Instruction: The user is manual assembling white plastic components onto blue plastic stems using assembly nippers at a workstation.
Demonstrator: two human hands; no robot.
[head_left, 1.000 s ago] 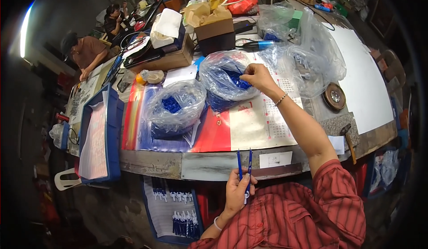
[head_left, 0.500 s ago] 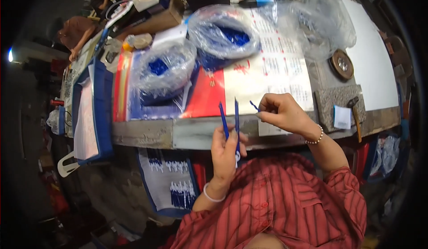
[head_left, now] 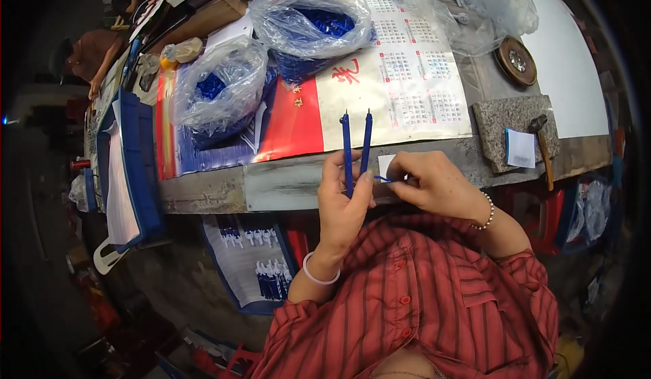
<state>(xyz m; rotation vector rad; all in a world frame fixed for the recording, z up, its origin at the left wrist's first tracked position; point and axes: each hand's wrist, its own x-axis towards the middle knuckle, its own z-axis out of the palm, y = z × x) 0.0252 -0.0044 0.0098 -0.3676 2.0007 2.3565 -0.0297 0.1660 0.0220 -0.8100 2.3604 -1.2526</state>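
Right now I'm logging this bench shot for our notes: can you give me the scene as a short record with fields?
left hand: left hand holds two blue pen barrels upright, side by side
right hand: right hand pinches a small blue part next to the barrels
work surface: workbench with a calendar sheet spread on it
bags: two clear plastic bags of blue parts behind the hands
right side: stone slab with a hammer by it
left side: blue tray
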